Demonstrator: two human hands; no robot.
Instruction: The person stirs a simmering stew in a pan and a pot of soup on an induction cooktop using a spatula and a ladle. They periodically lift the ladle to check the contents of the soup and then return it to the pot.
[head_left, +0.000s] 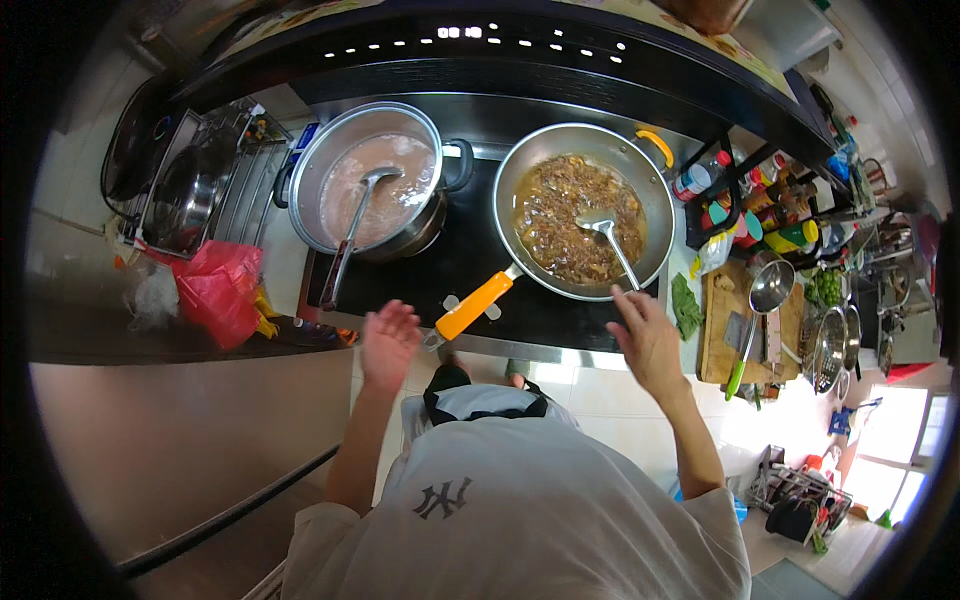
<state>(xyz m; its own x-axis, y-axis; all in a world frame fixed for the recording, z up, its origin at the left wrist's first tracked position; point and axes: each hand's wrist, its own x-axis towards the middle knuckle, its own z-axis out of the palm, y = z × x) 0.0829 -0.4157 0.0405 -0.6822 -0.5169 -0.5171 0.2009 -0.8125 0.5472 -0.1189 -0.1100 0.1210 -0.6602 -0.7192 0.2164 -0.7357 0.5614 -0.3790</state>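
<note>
My left hand (390, 341) is raised, holding nothing, just left of the end of the orange pan handle (472, 307). That handle belongs to a steel wok (504, 206) holding brown minced food in bubbling liquid. A metal spatula (598, 220) rests with its blade in the food. Its shaft runs over the wok's rim to my right hand (649, 341), which hides the grip; whether the fingers close on it is unclear. To the left stands a steel pot (304, 217) of cloudy pinkish liquid, with a ladle (360, 210) leaning over its rim.
A black cooktop (405, 292) lies beneath both pans. At left are a wire rack (244, 191) and a red plastic bag (221, 292). Bottles (697, 180), a green leaf (685, 306) and a wooden cutting board (716, 330) with a green-handled ladle (770, 289) are at right.
</note>
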